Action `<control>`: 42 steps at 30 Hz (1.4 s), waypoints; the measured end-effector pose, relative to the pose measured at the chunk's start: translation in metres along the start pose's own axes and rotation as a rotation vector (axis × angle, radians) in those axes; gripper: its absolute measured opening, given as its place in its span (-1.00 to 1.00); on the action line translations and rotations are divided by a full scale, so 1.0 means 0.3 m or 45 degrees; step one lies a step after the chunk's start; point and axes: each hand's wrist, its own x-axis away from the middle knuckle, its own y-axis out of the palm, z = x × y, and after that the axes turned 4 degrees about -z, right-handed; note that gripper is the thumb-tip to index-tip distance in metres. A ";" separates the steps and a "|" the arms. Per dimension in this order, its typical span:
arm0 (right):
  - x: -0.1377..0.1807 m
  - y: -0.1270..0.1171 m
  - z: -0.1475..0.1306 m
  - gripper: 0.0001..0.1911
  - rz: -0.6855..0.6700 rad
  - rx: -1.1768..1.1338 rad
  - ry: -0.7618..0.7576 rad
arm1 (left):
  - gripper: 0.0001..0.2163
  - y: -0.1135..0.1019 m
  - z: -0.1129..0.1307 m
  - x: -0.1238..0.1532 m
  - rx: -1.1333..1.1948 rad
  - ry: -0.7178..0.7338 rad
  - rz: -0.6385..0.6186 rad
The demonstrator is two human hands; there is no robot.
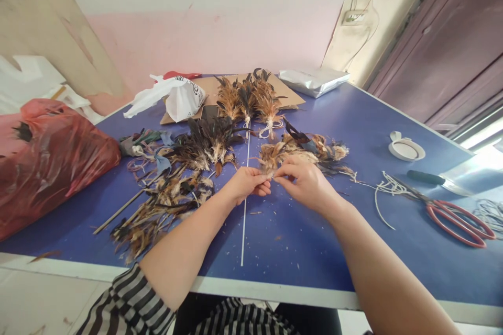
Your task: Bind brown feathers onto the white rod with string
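Note:
Near the middle of the blue table, my left hand (251,186) pinches the base of a small bunch of brown feathers (271,156). My right hand (302,180) meets it there, thumb and forefinger pressed together at the feathers' lower end; whether it grips a quill or a thread is too small to tell. Just beyond my right hand lies a pile of tan and dark feathers (314,147). Loose brown and black feathers (165,201) spread left of my left forearm, with a black feather bundle (210,138) behind them.
Tied feather bundles (251,97) rest on cardboard (288,95) at the back. A red plastic bag (63,157) stands left, a white bag (183,98) behind. On the right lie red-handled scissors (458,220), white string (391,186), a green-handled knife (426,177) and a tape roll (407,149).

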 end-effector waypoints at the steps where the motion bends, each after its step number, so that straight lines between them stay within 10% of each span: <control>1: 0.001 0.004 -0.017 -0.81 -0.018 0.079 -0.032 | -0.86 0.004 -0.005 0.000 -0.083 0.002 -0.009; 9: -0.009 0.022 -0.038 -0.82 -0.113 0.416 -0.231 | -0.75 0.027 -0.064 0.005 -0.632 0.090 -0.193; 22: 0.005 0.013 0.134 -0.78 -0.486 -1.014 0.409 | -0.76 0.059 -0.014 0.058 -0.432 0.201 -0.503; 26: 0.005 0.040 0.152 -0.74 -0.283 -1.256 0.410 | -0.74 0.043 -0.005 0.045 -0.268 0.289 -0.379; 33: -0.021 0.069 0.106 -0.78 -0.146 -0.991 0.483 | -0.82 0.034 -0.005 0.003 0.122 0.246 0.065; 42: -0.013 0.076 0.007 -0.78 0.036 -0.053 0.076 | -0.88 0.027 0.001 0.006 0.037 0.333 0.220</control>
